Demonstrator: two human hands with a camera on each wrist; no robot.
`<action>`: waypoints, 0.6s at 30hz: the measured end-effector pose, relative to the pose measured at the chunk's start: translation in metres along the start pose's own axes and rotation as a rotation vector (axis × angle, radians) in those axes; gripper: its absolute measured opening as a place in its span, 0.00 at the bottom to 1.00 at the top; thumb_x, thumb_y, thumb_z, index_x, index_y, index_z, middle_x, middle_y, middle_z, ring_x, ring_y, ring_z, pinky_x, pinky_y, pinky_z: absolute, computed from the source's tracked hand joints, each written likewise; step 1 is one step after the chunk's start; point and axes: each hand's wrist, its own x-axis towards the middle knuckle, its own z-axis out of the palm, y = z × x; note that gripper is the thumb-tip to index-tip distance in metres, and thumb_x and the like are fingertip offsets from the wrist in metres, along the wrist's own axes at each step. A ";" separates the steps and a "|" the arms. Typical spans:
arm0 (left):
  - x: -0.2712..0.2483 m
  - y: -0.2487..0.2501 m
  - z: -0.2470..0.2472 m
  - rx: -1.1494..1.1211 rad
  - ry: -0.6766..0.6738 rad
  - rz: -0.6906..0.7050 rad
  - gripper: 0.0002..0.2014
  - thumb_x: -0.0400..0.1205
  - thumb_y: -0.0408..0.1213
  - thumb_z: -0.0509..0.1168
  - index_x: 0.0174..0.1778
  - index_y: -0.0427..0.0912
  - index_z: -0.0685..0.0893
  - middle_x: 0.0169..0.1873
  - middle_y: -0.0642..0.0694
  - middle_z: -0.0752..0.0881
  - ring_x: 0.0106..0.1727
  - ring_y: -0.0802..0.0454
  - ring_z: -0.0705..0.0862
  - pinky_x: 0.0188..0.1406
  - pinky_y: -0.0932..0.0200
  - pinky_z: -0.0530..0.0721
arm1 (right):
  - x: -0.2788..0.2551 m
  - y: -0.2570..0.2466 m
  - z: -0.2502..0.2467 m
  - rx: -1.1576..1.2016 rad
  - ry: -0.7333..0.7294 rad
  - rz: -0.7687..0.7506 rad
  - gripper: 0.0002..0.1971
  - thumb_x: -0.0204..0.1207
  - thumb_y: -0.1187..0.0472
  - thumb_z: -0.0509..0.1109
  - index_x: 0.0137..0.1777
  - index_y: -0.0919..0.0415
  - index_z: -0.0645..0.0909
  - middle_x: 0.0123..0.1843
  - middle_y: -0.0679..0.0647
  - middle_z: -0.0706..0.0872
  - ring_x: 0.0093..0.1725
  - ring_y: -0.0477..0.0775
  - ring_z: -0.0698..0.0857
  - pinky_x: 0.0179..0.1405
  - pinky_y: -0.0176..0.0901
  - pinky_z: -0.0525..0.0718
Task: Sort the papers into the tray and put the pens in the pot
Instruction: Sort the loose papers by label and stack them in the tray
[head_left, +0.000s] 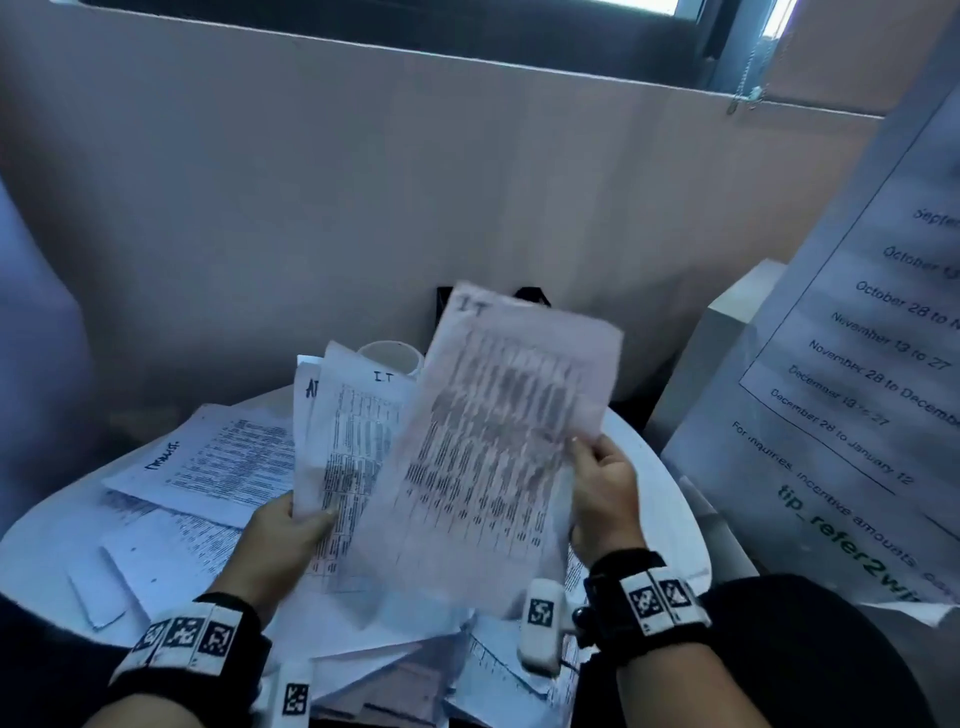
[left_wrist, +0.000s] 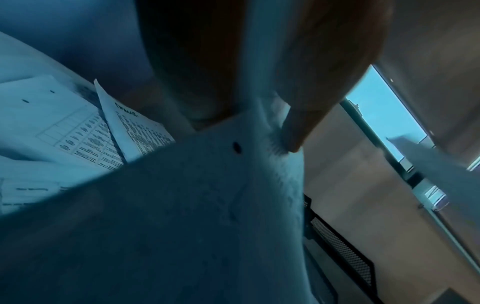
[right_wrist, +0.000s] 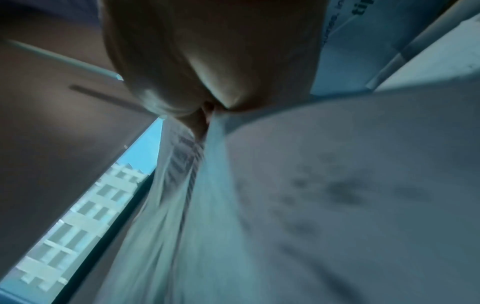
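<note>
Both hands hold printed papers above the round white desk (head_left: 649, 457).

Right hand (head_left: 605, 499) pinches a blurred printed sheet marked "IT" (head_left: 498, 441); left hand (head_left: 283, 540) grips several table-printed pages (head_left: 353, 431). White cup-shaped pot (head_left: 392, 356) stands behind.

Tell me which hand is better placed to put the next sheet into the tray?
Probably right: the right hand pinches one separated sheet, while the left hand grips the remaining stack.
</note>
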 end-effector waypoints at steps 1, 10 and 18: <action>-0.003 0.003 0.001 -0.038 -0.036 -0.014 0.04 0.86 0.27 0.69 0.50 0.32 0.89 0.42 0.35 0.95 0.50 0.32 0.92 0.55 0.38 0.89 | -0.003 0.012 0.002 -0.025 -0.043 0.070 0.10 0.88 0.66 0.65 0.57 0.64 0.89 0.55 0.65 0.93 0.53 0.62 0.91 0.58 0.59 0.90; -0.021 0.010 0.011 -0.174 -0.177 -0.127 0.30 0.87 0.65 0.59 0.64 0.41 0.90 0.58 0.46 0.94 0.63 0.41 0.90 0.71 0.38 0.83 | -0.035 0.083 0.024 -0.103 -0.154 0.407 0.08 0.85 0.67 0.67 0.59 0.61 0.86 0.52 0.59 0.90 0.46 0.58 0.87 0.46 0.53 0.88; -0.006 -0.008 0.018 0.055 -0.140 0.027 0.04 0.86 0.30 0.71 0.52 0.41 0.91 0.41 0.48 0.96 0.49 0.40 0.94 0.57 0.40 0.90 | -0.015 0.104 -0.005 -0.181 0.161 0.396 0.09 0.79 0.68 0.73 0.56 0.59 0.82 0.55 0.60 0.87 0.46 0.57 0.85 0.45 0.53 0.88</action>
